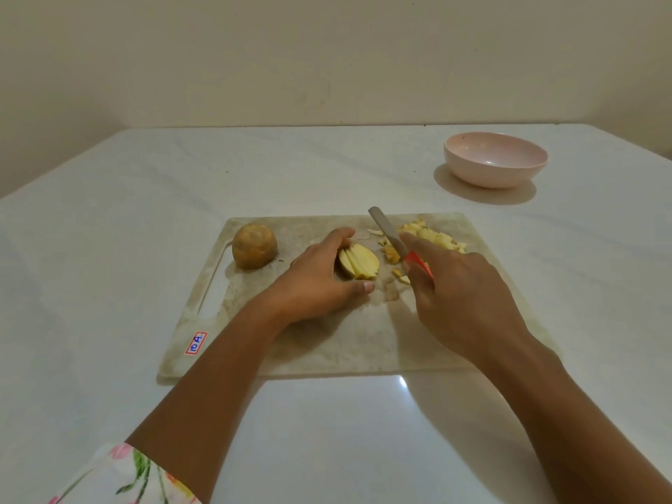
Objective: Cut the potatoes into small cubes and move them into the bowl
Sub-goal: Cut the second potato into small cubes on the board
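Cupping one sliced potato [360,263] from its left side, the left hand [320,278] curls round it, fingers over the far edge and thumb on the near edge, pinning it to the middle of the cutting board [327,351]. That piece stands as a fan of slabs pressed together; I cannot count them exactly.

Over to the right hand [462,285]: it is clamped on the red handle of the one knife [387,232], forefinger stretched along the top. The grey blade points away and to the left, above the board, just right of the sliced potato and not touching it.

One more potato, the brown potato [254,245], sits with its skin on at the board's far left corner, well apart from both hands. One heap of cubes [436,238] lies at the far right of the board, partly hidden behind the right hand, with a few loose bits [398,273] scattered between heap and blade.

One pink bowl [495,158] stands on the white bench [109,249], beyond the board to the right, with no potato visible inside. One red-bordered sticker [196,343] marks the board's near left corner. A floral sleeve [123,478] shows at the left elbow.
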